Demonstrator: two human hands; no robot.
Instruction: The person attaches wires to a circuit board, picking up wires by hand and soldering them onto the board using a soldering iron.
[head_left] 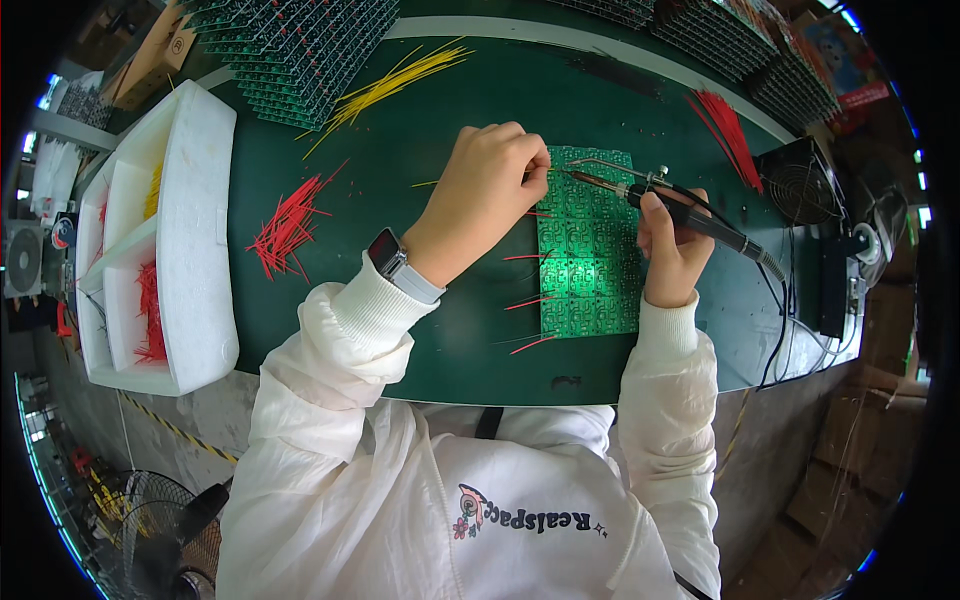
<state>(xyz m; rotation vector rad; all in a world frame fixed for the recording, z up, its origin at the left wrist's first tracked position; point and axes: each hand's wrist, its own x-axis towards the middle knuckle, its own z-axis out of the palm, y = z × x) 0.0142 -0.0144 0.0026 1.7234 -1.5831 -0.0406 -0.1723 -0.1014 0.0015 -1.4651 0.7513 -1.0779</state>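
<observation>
My right hand [672, 248] is closed round the black handle of a soldering iron [700, 218], whose tip points left over the upper part of a green circuit board panel [590, 240]. A thin bent metal tube [612, 163] runs along the iron towards its tip. At the panel's upper left edge, my left hand [497, 175] is pinched on a thin yellow wire [426, 183]; its tail sticks out left of the hand, and its other end is hidden by the fingers. Several red wires [528, 257] stick out from the panel's left edge.
Loose red wires [290, 225] and yellow wires [395, 82] lie on the green table [450, 340]. More red wires [728, 135] are at the far right, near a black fan [800, 185]. A white foam box [200, 250] with wires stands left. Stacked circuit boards [300, 60] rise behind.
</observation>
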